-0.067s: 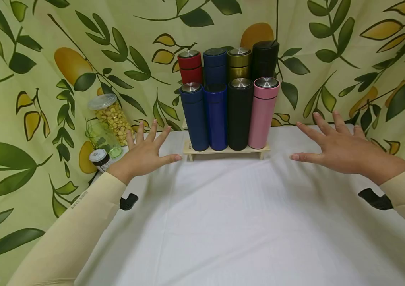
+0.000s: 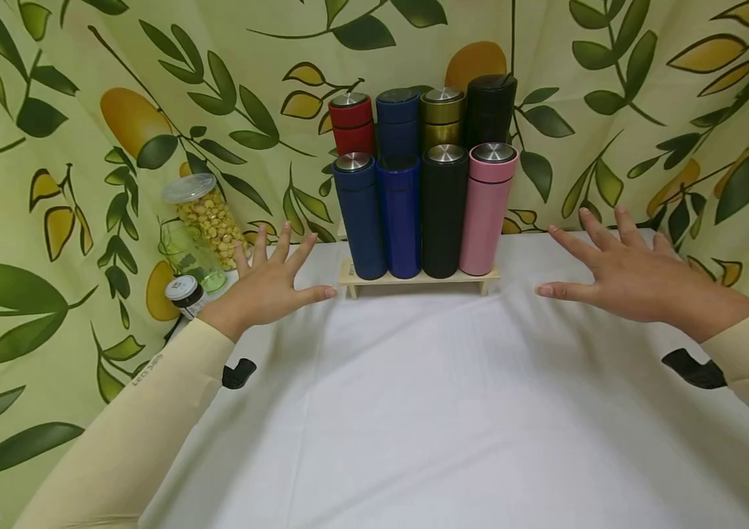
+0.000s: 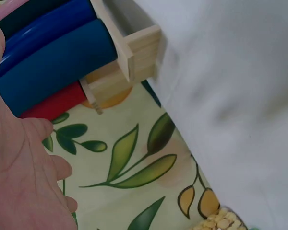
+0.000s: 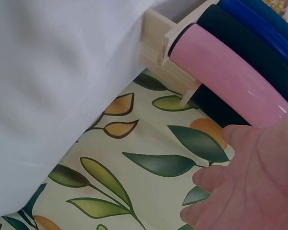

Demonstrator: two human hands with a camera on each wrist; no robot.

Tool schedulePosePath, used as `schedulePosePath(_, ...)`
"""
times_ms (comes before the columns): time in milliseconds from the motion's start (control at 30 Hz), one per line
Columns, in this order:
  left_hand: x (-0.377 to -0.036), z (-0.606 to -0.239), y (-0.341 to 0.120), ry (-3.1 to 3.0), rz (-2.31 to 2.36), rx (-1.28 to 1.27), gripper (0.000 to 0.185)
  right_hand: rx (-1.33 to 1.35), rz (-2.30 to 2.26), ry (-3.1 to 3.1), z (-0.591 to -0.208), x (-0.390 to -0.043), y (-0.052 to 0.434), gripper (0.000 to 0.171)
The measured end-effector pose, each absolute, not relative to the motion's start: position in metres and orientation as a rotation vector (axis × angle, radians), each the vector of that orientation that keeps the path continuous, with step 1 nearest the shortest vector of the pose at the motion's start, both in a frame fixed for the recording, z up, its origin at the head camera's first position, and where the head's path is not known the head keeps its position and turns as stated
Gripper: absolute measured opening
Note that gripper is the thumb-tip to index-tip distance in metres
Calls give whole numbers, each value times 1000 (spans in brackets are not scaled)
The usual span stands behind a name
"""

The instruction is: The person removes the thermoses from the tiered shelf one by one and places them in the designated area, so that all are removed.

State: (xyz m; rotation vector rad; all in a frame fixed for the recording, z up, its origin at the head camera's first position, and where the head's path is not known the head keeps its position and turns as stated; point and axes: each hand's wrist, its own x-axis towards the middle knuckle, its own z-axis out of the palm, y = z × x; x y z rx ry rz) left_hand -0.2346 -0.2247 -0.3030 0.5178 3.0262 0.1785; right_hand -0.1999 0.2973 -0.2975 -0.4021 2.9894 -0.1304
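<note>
On either side of the wooden rack (image 2: 417,280), the left hand (image 2: 267,285) and right hand (image 2: 632,275) are hovering spread-fingered and empty, best closing in evenly so the flasks (image 2: 424,211) stay upright.

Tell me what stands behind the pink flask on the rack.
A black flask stands behind the pink flask, on the wooden rack's raised back row. Its lower part is hidden.

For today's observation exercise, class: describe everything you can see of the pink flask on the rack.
The pink flask is a tall, slim cylinder with a smooth, slightly glossy pink body, a seam below its cap and a shiny, metal-looking disc on top. It stands upright at the right end of the front row on the pale wooden rack, close against the black flask. A taller black flask stands behind it. Neither hand touches it; the right hand is nearer.
</note>
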Motion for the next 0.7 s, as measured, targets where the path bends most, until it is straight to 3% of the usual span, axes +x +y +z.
schedulePosePath(400, -242, -305, -230, 3041, 242, 488, 109, -434, -205, 3062, -297, -210, 297, 107)
schedulePosePath(700, -253, -305, -230, 3043, 590, 509, 101, -491, -580, 3132, -286, -225, 295, 110)
